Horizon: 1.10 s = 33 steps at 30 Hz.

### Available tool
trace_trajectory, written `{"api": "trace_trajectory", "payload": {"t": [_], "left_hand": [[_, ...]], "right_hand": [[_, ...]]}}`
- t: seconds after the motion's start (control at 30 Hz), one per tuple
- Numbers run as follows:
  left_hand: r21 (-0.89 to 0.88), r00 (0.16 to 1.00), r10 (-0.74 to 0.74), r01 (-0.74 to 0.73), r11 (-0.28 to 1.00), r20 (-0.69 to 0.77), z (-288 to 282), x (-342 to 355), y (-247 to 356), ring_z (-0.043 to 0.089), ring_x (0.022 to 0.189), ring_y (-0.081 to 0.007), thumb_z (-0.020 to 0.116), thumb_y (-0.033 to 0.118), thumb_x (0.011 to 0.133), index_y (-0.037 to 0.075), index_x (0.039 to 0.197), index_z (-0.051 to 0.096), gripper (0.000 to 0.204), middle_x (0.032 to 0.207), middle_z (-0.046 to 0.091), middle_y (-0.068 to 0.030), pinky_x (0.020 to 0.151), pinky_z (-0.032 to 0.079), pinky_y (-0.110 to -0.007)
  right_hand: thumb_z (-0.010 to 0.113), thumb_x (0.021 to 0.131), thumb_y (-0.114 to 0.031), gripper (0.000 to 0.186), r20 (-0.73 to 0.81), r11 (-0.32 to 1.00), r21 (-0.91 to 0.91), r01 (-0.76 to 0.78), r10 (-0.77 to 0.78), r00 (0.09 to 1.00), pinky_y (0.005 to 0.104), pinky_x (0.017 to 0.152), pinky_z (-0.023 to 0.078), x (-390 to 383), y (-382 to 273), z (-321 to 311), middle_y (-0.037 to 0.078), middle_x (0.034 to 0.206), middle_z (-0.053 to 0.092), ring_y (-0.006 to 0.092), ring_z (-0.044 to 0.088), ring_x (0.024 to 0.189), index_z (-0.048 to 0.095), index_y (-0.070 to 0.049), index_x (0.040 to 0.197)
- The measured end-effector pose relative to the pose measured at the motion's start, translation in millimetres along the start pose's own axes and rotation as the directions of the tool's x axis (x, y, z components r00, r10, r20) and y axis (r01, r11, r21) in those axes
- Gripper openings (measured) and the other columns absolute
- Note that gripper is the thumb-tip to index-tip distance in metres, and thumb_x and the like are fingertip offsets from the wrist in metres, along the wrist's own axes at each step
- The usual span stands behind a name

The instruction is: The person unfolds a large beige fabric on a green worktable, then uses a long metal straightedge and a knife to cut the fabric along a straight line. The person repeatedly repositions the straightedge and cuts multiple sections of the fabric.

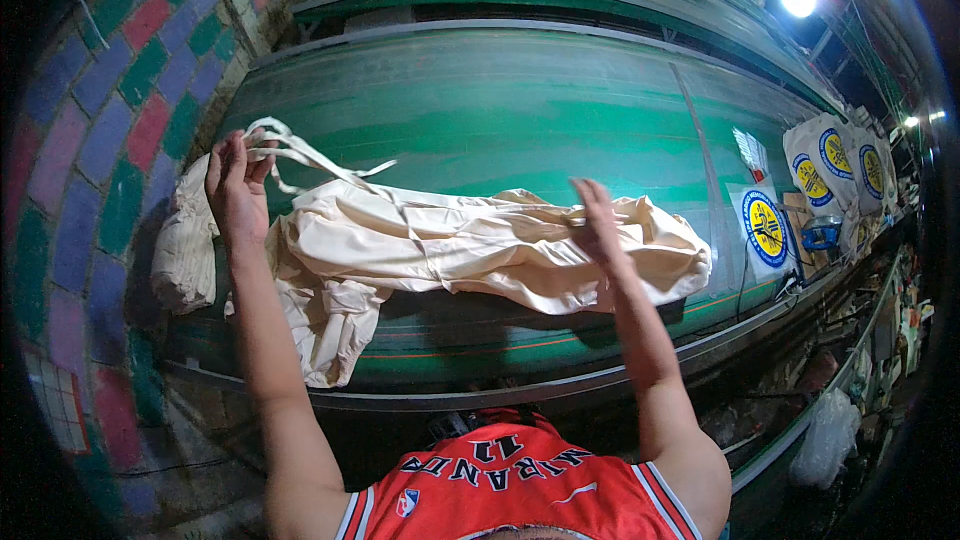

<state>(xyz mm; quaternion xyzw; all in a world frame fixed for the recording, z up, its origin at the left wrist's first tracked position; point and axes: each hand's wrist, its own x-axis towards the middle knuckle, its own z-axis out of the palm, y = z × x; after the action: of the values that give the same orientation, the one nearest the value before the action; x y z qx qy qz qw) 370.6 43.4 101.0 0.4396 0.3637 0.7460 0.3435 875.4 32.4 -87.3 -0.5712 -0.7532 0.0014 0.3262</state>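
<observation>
A long, loosely folded bundle of cream cloth bags (470, 240) lies across the green table. Thin cream straps (300, 152) rise from its left part, and my left hand (238, 185) is closed around their looped ends, raised above the table. My right hand (600, 228) is over the right part of the bundle with its fingers stretched out, touching or just above the cloth. At the far left, beside my left hand, stands a rolled cream bundle (187, 240). More crumpled cream cloth (338, 330) hangs toward the near table edge.
The long green table (480, 100) runs from left to right, with a brick wall (110, 170) in painted colours at its left end. On the right are a round blue-and-yellow print (765, 227), printed cream bags (838, 165), a blue container (822, 233) and a clear plastic bag (828, 438).
</observation>
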Motion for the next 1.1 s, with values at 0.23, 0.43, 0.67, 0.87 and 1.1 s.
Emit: {"api": "trace_trajectory", "payload": {"t": [0.23,0.43,0.67,0.87,1.1], "left_hand": [[-0.019,0.967,0.224,-0.224,0.974,0.124,52,-26,37,0.069,0.097,-0.0245,0.053,0.014,0.102,-0.001,0.115,0.057,0.020,0.108,0.067,-0.0190,0.079,0.060,-0.032],[0.248,0.958,0.261,-0.227,0.942,-0.116,-24,-22,66,0.065,0.088,-0.0189,0.055,0.013,0.100,0.000,0.111,0.057,0.016,0.101,0.066,-0.0112,0.083,0.052,-0.032],[0.207,0.720,-0.263,0.168,0.964,0.642,-105,-80,25,0.068,0.071,-0.0235,0.065,0.002,0.083,0.000,0.090,0.060,0.008,0.080,0.066,-0.0121,0.068,0.056,-0.036],[0.829,-0.138,-0.820,0.154,0.537,0.556,-56,-127,-22,0.069,0.078,-0.0148,0.061,0.010,0.095,0.002,0.122,0.062,0.027,0.106,0.069,-0.0092,0.071,0.058,-0.028],[0.709,0.232,-0.755,0.261,0.655,0.613,18,-147,-105,0.067,0.083,-0.0113,0.062,0.014,0.096,-0.001,0.118,0.062,0.026,0.101,0.068,-0.0075,0.074,0.055,-0.028]], "right_hand": [[0.059,0.092,-0.019,0.039,0.405,0.946,0.324,-0.018,-0.122,0.906,0.0502,0.086,0.051,31,-129,82,0.025,0.101,0.067,0.0415,0.065,0.097,0.059,-0.013,0.130],[0.052,0.076,0.005,0.029,-0.239,0.980,0.182,-0.085,0.127,0.963,0.0475,0.078,0.049,78,2,18,0.016,0.091,0.063,0.0388,0.060,0.090,0.063,-0.008,0.099],[0.023,0.102,-0.059,0.063,-0.134,0.772,-0.156,-0.616,0.602,0.787,0.0539,0.081,0.051,60,60,-104,0.027,0.099,0.066,0.0506,0.062,0.094,0.058,-0.008,0.115],[0.050,0.098,-0.056,0.057,0.111,0.429,0.855,-0.292,0.397,0.911,0.0373,0.064,0.056,36,53,-101,0.011,0.082,0.066,0.0240,0.069,0.071,0.059,-0.001,0.103],[0.055,0.098,-0.046,0.050,0.164,0.158,0.963,-0.218,0.297,0.941,0.0400,0.079,0.059,31,0,-106,0.019,0.097,0.068,0.0299,0.071,0.091,0.058,0.003,0.108]]}}
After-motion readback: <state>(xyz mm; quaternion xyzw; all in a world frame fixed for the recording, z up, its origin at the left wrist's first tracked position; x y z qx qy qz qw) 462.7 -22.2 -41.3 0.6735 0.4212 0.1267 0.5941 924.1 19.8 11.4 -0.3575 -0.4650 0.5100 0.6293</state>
